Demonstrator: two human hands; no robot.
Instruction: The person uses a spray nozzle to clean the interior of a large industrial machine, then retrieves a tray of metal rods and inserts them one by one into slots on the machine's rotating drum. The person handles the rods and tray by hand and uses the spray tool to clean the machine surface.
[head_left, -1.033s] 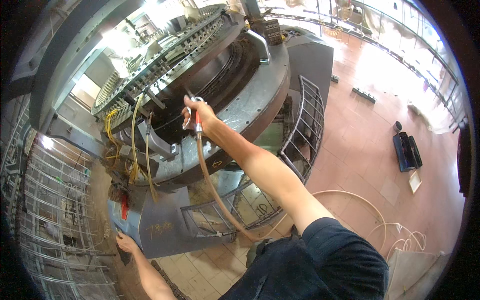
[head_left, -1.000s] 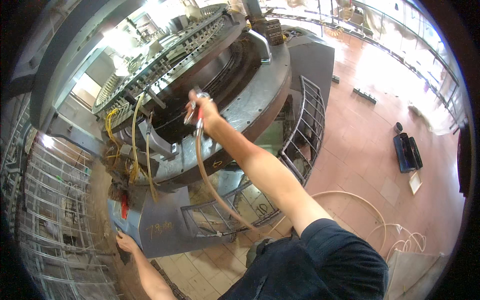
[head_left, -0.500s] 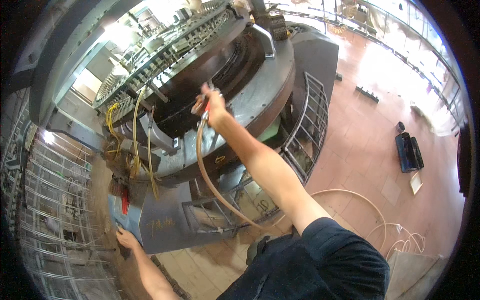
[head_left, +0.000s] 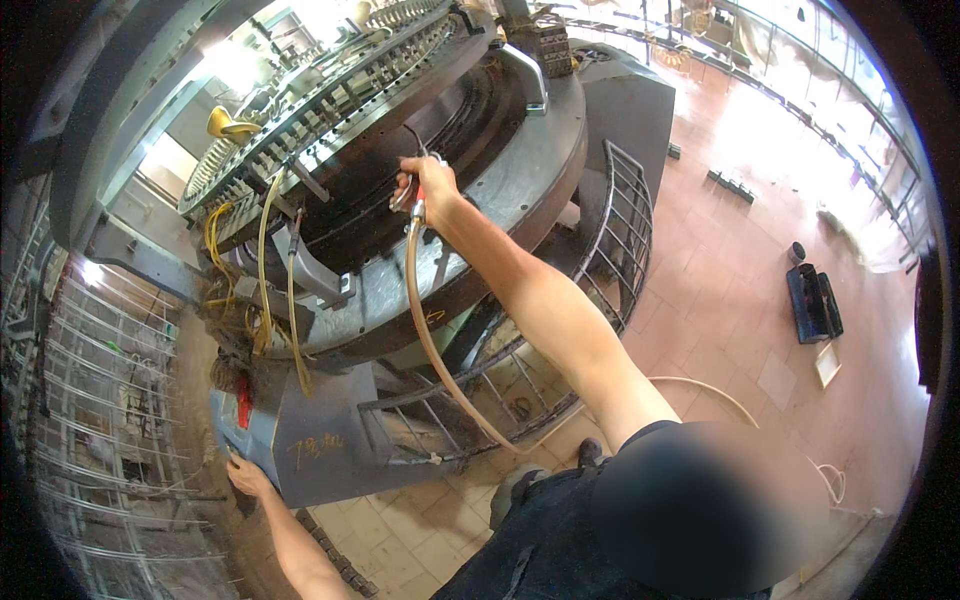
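Since half a second ago the right grip (head_left: 432, 183) has risen slightly over the machine, taking its air gun (head_left: 418, 207) along, and a yellow object (head_left: 232, 126) has come into view on the upper ring (head_left: 375, 80). That right grip is clamped around the gun, fingers curled at the lever. The gun sits above the dark opening inside the broad grey ring (head_left: 545, 155), its thin nozzle pointing up, away from the person. A tan hose (head_left: 430, 345) drops from the gun's base and curves below the right forearm.

The left grip (head_left: 247, 476) is low on the other side, touching the edge of a blue panel (head_left: 262, 437) just below a red part (head_left: 243, 411); I cannot tell whether its fingers close on anything. Pale yellow tubes (head_left: 263, 255) hang by the machine's near side, and a curved black railing (head_left: 651, 245) stands at its right. Over on the reddish floor (head_left: 705, 310) lies an open dark box (head_left: 815, 303), a pale frame (head_left: 828, 366) close by it.
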